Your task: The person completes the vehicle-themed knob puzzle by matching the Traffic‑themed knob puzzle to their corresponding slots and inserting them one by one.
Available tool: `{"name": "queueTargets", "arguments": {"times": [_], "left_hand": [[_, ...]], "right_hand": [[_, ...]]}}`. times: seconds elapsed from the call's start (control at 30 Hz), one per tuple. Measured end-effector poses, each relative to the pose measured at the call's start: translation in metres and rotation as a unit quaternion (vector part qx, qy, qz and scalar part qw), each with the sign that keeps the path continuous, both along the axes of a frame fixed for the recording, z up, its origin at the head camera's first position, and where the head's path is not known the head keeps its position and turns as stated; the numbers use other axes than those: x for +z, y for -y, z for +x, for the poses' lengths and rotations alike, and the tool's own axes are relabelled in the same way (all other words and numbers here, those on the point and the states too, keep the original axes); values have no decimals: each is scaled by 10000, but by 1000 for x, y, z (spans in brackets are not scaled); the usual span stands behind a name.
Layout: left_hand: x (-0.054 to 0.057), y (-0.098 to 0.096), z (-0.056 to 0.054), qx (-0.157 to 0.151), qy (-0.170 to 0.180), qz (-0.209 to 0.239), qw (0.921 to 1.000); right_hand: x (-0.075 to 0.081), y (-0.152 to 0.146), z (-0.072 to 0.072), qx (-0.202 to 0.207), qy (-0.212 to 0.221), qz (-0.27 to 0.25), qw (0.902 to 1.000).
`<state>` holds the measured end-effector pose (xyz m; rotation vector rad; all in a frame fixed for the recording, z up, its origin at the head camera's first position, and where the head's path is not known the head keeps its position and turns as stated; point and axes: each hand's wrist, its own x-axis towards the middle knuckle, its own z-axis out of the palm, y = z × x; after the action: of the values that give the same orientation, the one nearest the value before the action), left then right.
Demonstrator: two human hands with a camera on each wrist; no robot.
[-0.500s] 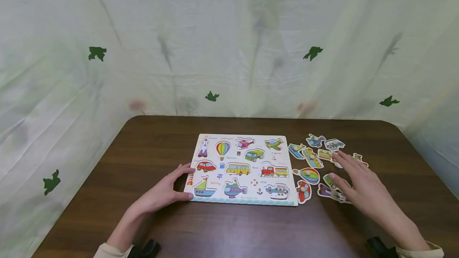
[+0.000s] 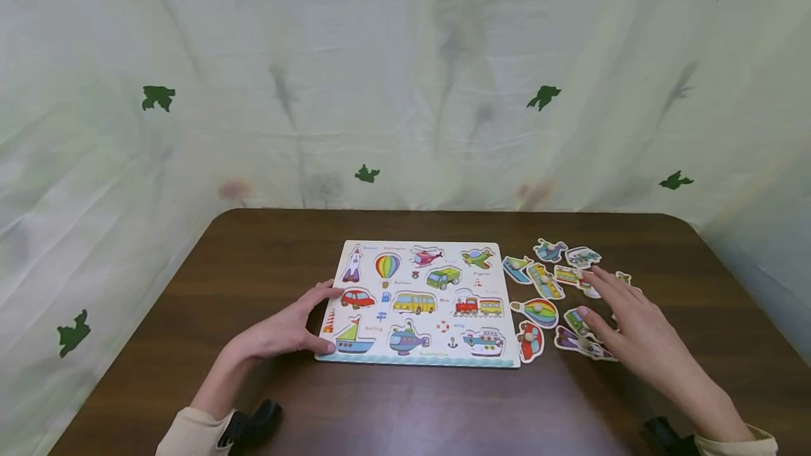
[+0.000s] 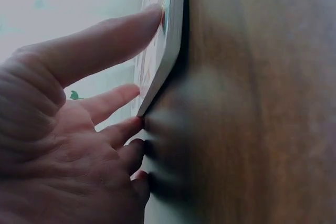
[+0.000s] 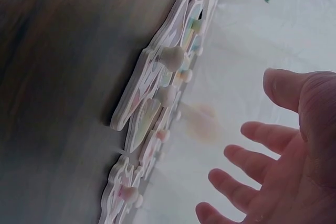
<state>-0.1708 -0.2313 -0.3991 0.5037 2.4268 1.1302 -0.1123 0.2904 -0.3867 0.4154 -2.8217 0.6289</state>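
A white picture board (image 2: 412, 359), printed with vehicles such as a balloon, bus, train and boats, lies flat on the table. My left hand (image 2: 281, 333) rests at its left edge, thumb and index finger on the margin; in the left wrist view the thumb (image 3: 121, 38) lies on the top face, the other fingers by the edge. My right hand (image 2: 652, 347) hovers palm down with spread fingers over loose puzzle pieces, partly hiding some. Nearest it are a purple rocket piece (image 2: 578, 343) and a green piece (image 2: 574, 320). In the right wrist view, nothing is in its fingers.
Right of the board lie a balloon piece (image 2: 538, 312), a red car piece (image 2: 530, 342), a sailboat piece (image 2: 517, 269) and several others. Round knobs (image 4: 171, 59) stand up from the pieces. Behind the brown table (image 2: 266, 252) hangs a pale curtain (image 2: 405, 104) with leaf prints.
The head view has shifted slightly, so the board, pieces and hands appear a little further left. Both hands keep nearly the same places relative to the board and pieces.
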Motion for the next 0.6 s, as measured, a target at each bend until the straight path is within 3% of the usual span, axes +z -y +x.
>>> {"name": "queueTargets", "arguments": {"times": [0.33, 0.6], "left_hand": [[2, 5, -1, -138, -7, 26, 9999], [-3, 6, -1, -95, 116, 6, 9999]], "right_hand": [[-2, 2, -2, 48, 73, -16, 10000], [-4, 7, 0, 82, 195, -663, 9976]]}}
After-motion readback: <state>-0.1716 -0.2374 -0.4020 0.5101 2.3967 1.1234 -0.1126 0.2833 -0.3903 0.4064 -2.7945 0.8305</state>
